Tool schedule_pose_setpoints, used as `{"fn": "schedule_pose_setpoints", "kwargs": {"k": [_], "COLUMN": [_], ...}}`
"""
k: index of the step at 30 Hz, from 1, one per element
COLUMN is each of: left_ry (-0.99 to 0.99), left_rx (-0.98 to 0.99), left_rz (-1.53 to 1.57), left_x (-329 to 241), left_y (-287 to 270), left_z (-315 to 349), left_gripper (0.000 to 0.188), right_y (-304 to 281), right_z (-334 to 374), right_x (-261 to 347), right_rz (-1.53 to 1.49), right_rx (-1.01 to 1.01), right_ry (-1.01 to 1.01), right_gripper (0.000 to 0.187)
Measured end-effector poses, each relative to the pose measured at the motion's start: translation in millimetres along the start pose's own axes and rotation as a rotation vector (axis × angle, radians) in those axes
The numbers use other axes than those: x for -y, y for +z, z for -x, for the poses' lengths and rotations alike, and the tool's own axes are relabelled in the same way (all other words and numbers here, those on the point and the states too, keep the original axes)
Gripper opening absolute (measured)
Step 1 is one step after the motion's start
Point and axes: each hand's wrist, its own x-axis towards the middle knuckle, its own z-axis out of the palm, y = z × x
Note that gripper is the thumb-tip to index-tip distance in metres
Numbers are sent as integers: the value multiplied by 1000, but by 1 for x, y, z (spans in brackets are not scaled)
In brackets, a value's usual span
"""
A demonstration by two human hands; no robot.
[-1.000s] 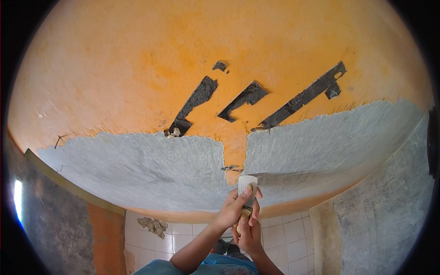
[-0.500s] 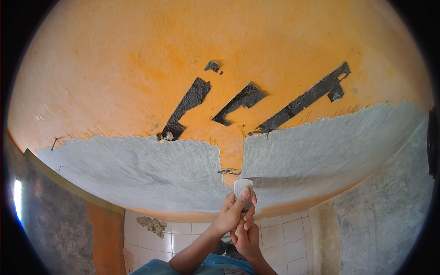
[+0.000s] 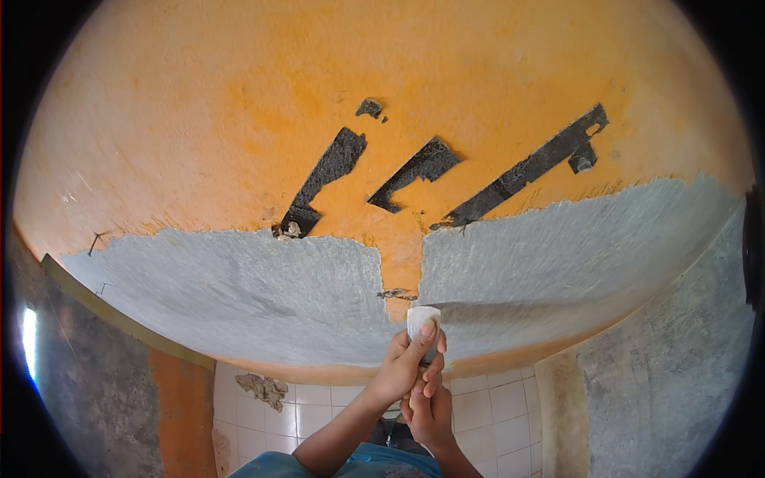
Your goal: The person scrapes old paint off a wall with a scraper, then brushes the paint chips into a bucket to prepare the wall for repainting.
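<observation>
A scraper with a pale, wide blade point(image 3: 423, 317) is held in both of my hands. My left hand point(image 3: 402, 370) wraps it high up, its thumb lying along the blade. Below that, my right hand point(image 3: 430, 410) is closed around the lower part; the handle is mostly hidden by fingers. The blade's edge lies at the wall, just right of the bottom of a narrow strip of orange paint point(image 3: 402, 267). Bare grey wall point(image 3: 494, 267) spreads on both sides of this strip. Across the strip runs a small dark, ragged scrap point(image 3: 396, 295).
Orange paint point(image 3: 263, 103) covers the upper wall, with black slanting patches point(image 3: 530, 171) on it. A bent nail point(image 3: 96, 243) sticks out at the left. Below are white floor tiles point(image 3: 478, 410) with a crumpled brownish scrap point(image 3: 263, 390). Grey side walls stand left and right.
The wall's marks sit slightly higher in the picture, as the view has shifted a little. Both hands keep the same grip on the scraper, its blade almost unmoved.
</observation>
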Motion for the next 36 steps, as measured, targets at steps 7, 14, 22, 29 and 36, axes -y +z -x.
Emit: {"fn": "schedule_pose_setpoints", "kwargs": {"k": [7,14,22,29,36], "left_ry": [46,27,-4,21,-74], "left_rx": [11,-32,-35,-4,-63], "left_rz": [-3,-21,-29,-38,-19], "left_x": [-5,-3,-7,-5,-8], "left_y": [4,4,7,4,7], "left_z": [-1,-1,-1,-2,-1], "left_gripper": [42,43,44,44,45], "right_y": [0,-2,-1,0,1], "right_z": [-3,-1,-3,-2,-3], "right_x": [1,-3,2,-1,2], "right_rz": [35,39,88,68,6], "right_rx": [-19,4,12,24,38], "right_ry": [-5,18,-14,-16,-44], "right_gripper": [26,26,28,31,24]}}
